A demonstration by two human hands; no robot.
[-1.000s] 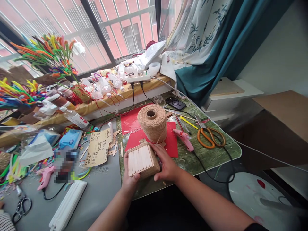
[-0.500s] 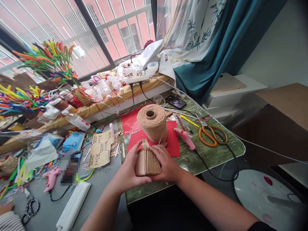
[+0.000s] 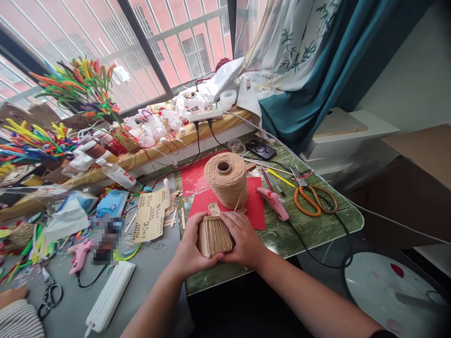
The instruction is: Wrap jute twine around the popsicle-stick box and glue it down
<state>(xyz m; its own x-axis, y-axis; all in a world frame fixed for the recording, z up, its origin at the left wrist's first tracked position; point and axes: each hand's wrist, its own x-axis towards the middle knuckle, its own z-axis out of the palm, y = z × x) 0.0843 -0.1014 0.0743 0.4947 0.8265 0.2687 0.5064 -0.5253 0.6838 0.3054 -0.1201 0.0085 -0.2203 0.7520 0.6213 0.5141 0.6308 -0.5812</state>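
Note:
Between both hands I hold a small box wrapped in twine (image 3: 217,236), with a bare wooden strip showing on its left side. My left hand (image 3: 193,244) grips the box's left side, thumb along the bottom edge. My right hand (image 3: 243,237) is closed on its right side, fingers over the top edge. Just beyond stands a large spool of jute twine (image 3: 225,180); a strand runs from it down toward my right hand. Under the spool lie red sheets (image 3: 255,206). A small printed piece of sandpaper (image 3: 213,209) shows behind the box.
On the right lie a pink glue gun (image 3: 273,203), orange-handled scissors (image 3: 315,199), a yellow pencil (image 3: 281,178) and a phone (image 3: 260,149). Sandpaper sheets (image 3: 150,216), a white power strip (image 3: 110,295) and another glue gun (image 3: 80,256) are left. Another person's hand (image 3: 13,296) rests at far left.
The box has tilted and turned slightly in my hands, so its twine-wrapped face shows wider and the bare strip narrower. The whole view has shifted a little. Both hands keep their hold.

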